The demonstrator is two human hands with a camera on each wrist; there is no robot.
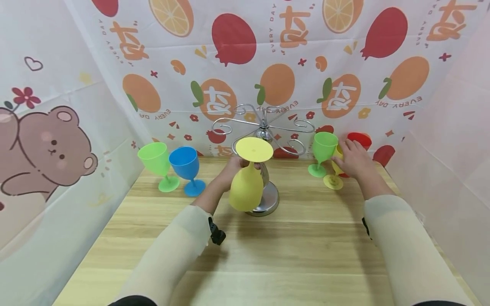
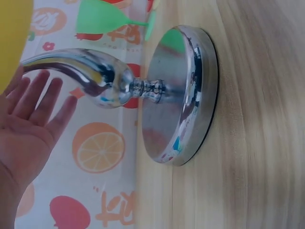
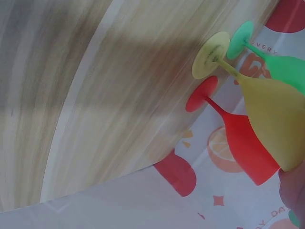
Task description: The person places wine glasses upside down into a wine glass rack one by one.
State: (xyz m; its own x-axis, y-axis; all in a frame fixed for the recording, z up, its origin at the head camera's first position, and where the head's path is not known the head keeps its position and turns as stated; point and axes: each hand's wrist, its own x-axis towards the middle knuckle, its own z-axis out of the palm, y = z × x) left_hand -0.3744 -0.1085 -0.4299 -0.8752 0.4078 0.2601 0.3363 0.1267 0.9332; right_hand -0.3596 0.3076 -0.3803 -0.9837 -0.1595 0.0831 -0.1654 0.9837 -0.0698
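Observation:
A yellow goblet [image 1: 246, 191] is upside down in front of the chrome rack [image 1: 264, 123], its round foot uppermost and its bowl slightly tilted. My left hand [image 1: 231, 170] pinches it near the stem, partly hidden behind the bowl. The left wrist view shows the other fingers [image 2: 47, 100] stretched out beside the rack's curved post. At the right, my right hand [image 1: 355, 159] grips the bowl of a second yellow goblet [image 3: 276, 119] by the rim, foot down. A green goblet [image 1: 324, 146] and a red goblet [image 3: 248, 148] stand close on either side of it.
A light green goblet [image 1: 155, 159] and a blue goblet [image 1: 184, 163] stand upright at the left of the wooden table [image 1: 306, 255]. The rack's curled hooks spread out above its round chrome base [image 2: 205, 95]. Printed cloth [image 1: 249, 72] hangs behind and at both sides.

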